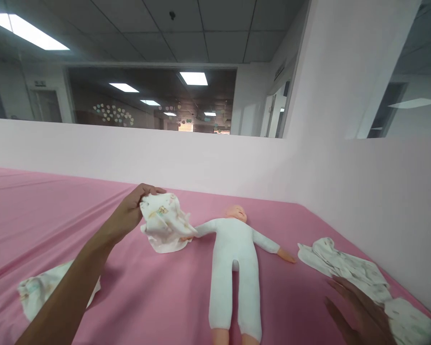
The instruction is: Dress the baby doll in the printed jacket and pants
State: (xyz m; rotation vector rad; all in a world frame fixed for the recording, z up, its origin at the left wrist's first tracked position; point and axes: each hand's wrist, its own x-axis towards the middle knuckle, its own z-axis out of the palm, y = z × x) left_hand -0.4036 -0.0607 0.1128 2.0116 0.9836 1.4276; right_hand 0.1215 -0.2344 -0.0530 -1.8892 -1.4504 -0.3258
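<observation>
Crumpled white printed cloth garment point(164, 222), soft and bunched, sits at ten o'clock from the baby doll in a white bodysuit point(234, 258), pinched in the left hand point(131, 212). Right hand point(359, 311), fingers spread, rests by a rumpled white patterned cloth point(341, 266) at four o'clock on the smooth pink sheet point(157, 297).

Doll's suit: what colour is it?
Plain white; the doll's suit shows best in the head view, lying on the pink sheet.
</observation>
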